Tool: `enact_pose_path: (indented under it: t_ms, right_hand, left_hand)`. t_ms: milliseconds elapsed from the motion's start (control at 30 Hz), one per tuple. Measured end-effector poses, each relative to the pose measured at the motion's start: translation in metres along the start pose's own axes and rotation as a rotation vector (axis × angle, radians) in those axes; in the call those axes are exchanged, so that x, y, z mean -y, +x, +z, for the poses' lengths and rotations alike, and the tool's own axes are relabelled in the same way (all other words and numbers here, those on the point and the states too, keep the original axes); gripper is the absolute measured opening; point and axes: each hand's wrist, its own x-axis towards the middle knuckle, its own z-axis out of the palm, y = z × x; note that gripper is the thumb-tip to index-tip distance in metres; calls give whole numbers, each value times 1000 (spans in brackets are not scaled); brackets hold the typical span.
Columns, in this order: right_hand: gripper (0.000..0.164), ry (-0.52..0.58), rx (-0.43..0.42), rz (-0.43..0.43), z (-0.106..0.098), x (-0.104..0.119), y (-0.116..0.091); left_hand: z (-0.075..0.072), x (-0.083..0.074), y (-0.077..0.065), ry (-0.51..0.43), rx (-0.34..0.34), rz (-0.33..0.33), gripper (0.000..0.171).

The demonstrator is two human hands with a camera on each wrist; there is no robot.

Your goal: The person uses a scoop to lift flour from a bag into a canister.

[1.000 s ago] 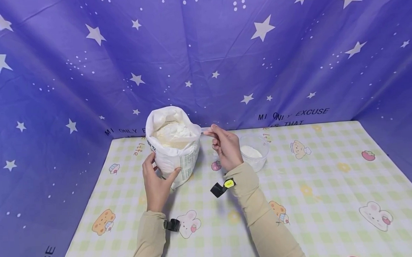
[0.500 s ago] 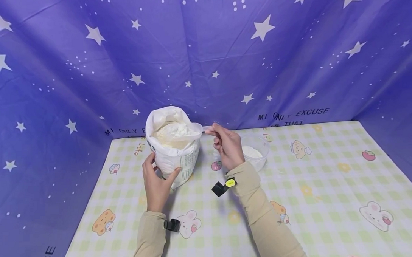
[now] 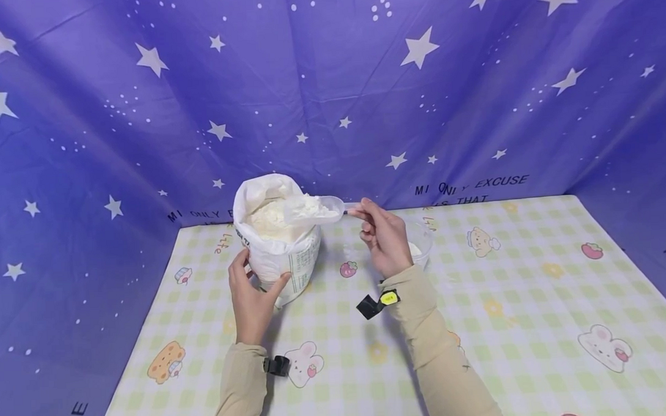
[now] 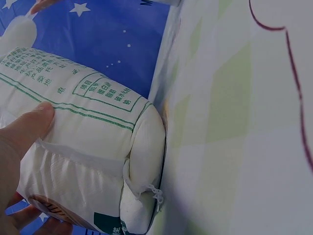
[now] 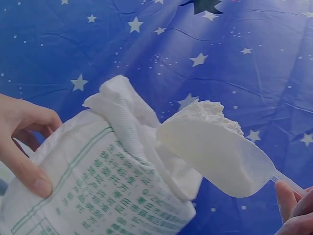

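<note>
A white cloth bag (image 3: 280,259) of flour stands open-mouthed near the table's back edge, green print on its side. My left hand (image 3: 255,299) grips its lower side, thumb at the front and fingers around the left; the left wrist view shows the thumb (image 4: 36,122) on the print. The handle of a clear plastic scoop (image 5: 220,156) is pinched between the thumb and fingers of my right hand (image 3: 386,237). Heaped with flour (image 5: 208,115), the scoop hangs over the bag's right rim. Behind the right hand a clear round tub (image 3: 424,244) with white powder is partly hidden.
A checked cloth with cartoon prints covers the table (image 3: 535,311). Right behind the table's back edge hangs a blue star-patterned curtain (image 3: 350,79), which also runs along both sides.
My right hand has drawn the scoop up and rightward out of the flour, now with a heap in it. The left hand keeps its hold on the bag.
</note>
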Motion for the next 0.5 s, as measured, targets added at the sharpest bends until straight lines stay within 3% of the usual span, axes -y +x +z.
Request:
enact_pose_path:
  t_ms: [233, 500]
  right_hand:
    - [16, 64, -5, -17, -19, 16, -8]
    - [17, 79, -41, -106, -45, 36, -13]
  left_hand:
    - [0, 0, -1, -8, 2, -5, 91]
    - [0, 0, -1, -9, -1, 0, 91]
